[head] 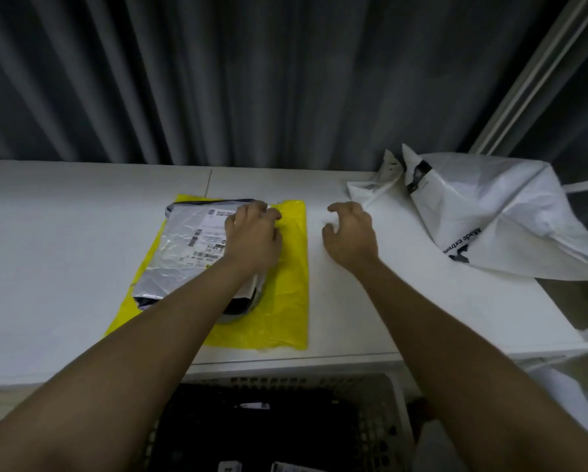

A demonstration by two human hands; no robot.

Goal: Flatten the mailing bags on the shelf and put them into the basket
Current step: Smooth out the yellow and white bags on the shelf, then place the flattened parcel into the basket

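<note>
Pressing flat with your left hand (253, 233), palm down, you pin the crinkled silver mailing bag (187, 247) atop the flat yellow plastic bag (285, 301) mid-shelf. Your right hand (350, 233) hovers loosely curled, grasping nothing, over bare white shelf top (64, 250). Crumpled white mailing bags (490, 212) crowd the right edge. The perforated white basket (381, 403) below holds dark bags.

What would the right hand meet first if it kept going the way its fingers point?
Probably the small crumpled white mailing bag just beyond the right hand, before the curtain; depth is hard to judge from one view.
</note>
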